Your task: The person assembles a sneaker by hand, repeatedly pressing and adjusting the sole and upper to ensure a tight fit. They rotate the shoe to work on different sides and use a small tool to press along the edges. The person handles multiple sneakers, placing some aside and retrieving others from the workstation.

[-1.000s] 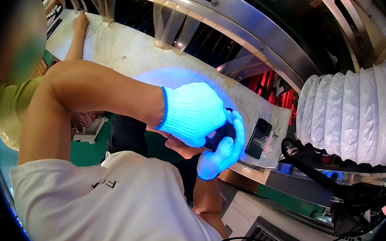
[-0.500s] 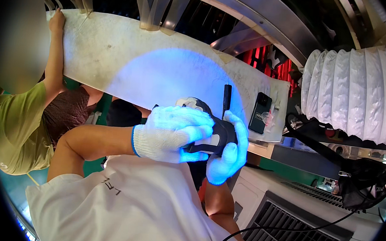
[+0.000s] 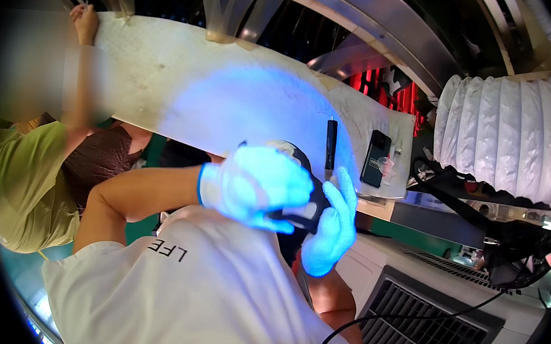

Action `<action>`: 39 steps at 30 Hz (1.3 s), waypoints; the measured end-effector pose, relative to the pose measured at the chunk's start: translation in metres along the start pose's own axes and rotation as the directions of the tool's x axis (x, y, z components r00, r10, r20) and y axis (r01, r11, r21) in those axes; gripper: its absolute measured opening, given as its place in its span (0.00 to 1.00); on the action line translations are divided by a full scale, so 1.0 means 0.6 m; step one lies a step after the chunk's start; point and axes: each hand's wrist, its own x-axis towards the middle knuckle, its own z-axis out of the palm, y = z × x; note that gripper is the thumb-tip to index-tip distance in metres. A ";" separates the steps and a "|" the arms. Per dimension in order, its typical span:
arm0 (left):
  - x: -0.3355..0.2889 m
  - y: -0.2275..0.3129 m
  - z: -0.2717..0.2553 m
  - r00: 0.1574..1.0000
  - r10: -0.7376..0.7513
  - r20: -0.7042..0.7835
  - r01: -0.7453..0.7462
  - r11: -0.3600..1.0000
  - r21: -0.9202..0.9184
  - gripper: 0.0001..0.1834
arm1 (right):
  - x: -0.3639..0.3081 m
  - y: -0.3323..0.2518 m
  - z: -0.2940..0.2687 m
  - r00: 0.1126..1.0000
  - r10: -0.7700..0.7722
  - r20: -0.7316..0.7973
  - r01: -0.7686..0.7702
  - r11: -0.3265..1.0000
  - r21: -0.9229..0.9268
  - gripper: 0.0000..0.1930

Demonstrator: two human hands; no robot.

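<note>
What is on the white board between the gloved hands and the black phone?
In the head view, a slim black pen-shaped tool lies on the long white board, between the right hand and the black phone.

White worktable [image 3: 167, 81], ribbed duct [image 3: 508, 137], vent grille [image 3: 424, 323]

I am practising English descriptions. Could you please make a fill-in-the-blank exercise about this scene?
1. Both hands, left hand and right hand, wear pale ___ lit blue.
2. Together they hold a dark rounded ___ at its grip.
3. The slim black pen-shaped tool lies on the long white ___.
4. Beside it lies a black ___.

Answers: gloves; device; board; phone
</note>
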 end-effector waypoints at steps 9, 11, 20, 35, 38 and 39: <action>-0.088 0.060 -0.072 0.780 -0.610 -0.138 0.591 0.791 -0.157 0.64 | 0.077 0.147 0.047 1.000 -0.001 -0.010 -0.001 0.983 -0.183 0.39; -0.079 0.080 -0.103 0.706 -0.697 -0.127 0.687 0.717 -0.119 0.65 | 0.124 0.249 0.050 0.983 -0.159 -0.093 0.067 0.780 -0.622 0.42; -0.109 0.087 -0.140 0.644 -0.765 -0.025 0.761 0.636 0.128 0.68 | 0.145 0.297 0.062 0.952 0.270 0.147 -0.177 0.872 -0.457 0.22; -0.098 0.097 -0.117 0.565 -0.823 -0.064 0.824 0.559 0.096 0.71 | 0.161 0.114 0.216 0.883 0.420 0.212 -0.228 -0.011 0.974 0.26; -0.088 0.098 -0.111 0.567 -0.821 -0.067 0.822 0.559 0.104 0.72 | 0.151 0.088 0.227 0.881 0.382 0.280 -0.253 -0.119 0.960 0.28; -0.082 0.099 -0.111 0.572 -0.818 -0.064 0.819 0.563 0.113 0.73 | 0.148 0.079 0.234 0.888 0.363 0.281 -0.236 -0.164 0.958 0.29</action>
